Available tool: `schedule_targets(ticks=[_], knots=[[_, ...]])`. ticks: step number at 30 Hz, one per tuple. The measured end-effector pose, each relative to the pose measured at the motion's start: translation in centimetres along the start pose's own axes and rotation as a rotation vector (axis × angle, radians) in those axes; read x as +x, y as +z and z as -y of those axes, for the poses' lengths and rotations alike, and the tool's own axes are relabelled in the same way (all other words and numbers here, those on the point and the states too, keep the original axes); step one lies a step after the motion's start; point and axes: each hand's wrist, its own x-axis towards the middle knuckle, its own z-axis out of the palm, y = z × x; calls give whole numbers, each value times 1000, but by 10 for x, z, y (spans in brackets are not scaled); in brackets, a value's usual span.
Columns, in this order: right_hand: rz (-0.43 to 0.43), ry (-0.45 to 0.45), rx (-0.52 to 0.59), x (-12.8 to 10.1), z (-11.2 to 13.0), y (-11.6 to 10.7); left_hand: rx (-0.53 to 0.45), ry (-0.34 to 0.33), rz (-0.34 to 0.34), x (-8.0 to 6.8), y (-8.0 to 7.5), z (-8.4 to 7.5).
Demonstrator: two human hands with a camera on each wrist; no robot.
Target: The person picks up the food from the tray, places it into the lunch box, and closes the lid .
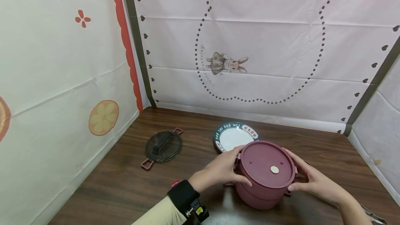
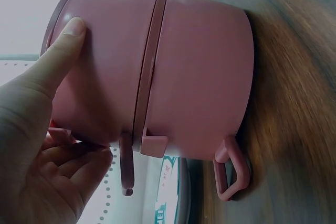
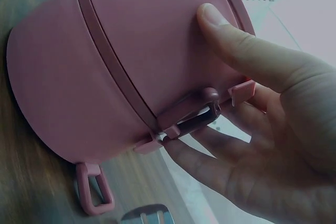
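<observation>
A two-tier maroon lunch box (image 1: pixel 264 174) stood on the wooden desk (image 1: pixel 109 183) near its front edge, a little right of the middle, with its lid (image 1: pixel 267 164) on top. The person's left hand (image 1: pixel 220 171) held the box on its left side and the right hand (image 1: pixel 312 180) held it on its right side, so the box sat between both palms.

In the left wrist view, the left thumb (image 2: pixel 58 61) lay flat against the upper tier (image 2: pixel 100 66), and the other fingers (image 2: pixel 63 161) were curled under a side clasp. The lower tier (image 2: pixel 202 77) rested on the desk, with a loop-shaped latch (image 2: pixel 231 174) hanging loose at its base.

In the right wrist view, the right thumb (image 3: pixel 236 45) pressed on the upper tier close to the lid's rim, while the fingers (image 3: pixel 210 156) were curled beneath the side clasp (image 3: pixel 191 111). A second loose latch (image 3: pixel 94 190) hung by the base of the box on this side.

Just behind the box, towards the back edge of the desk, lay a white plate (image 1: pixel 235 136) with a dark teal rim bearing lettering; its front edge was hidden by the box and the left hand. Well to the left of the plate lay a dark transparent pot lid (image 1: pixel 163 147) with a black handle and reddish tabs at two ends. Patterned cloth screens (image 1: pixel 265 44) stood along the back and the sides of the desk. A black wrist strap (image 1: pixel 185 197) sat on the left forearm.
</observation>
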Motion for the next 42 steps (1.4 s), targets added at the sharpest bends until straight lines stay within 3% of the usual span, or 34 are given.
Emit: schedule_targets(ticks=[10,18,32,42], knots=[[-21,-28,-76,8,1,13,-51,-5,17,-13,-8,8],[-30,-50,-75,17,5,25,-76,-16,30,-23,-17,15],[-79,18,-124,33,15,48,-76,-55,30,-44,-35,30],[-69,57,-99,43,19,60,-112,-51,41,-58,-45,39]])
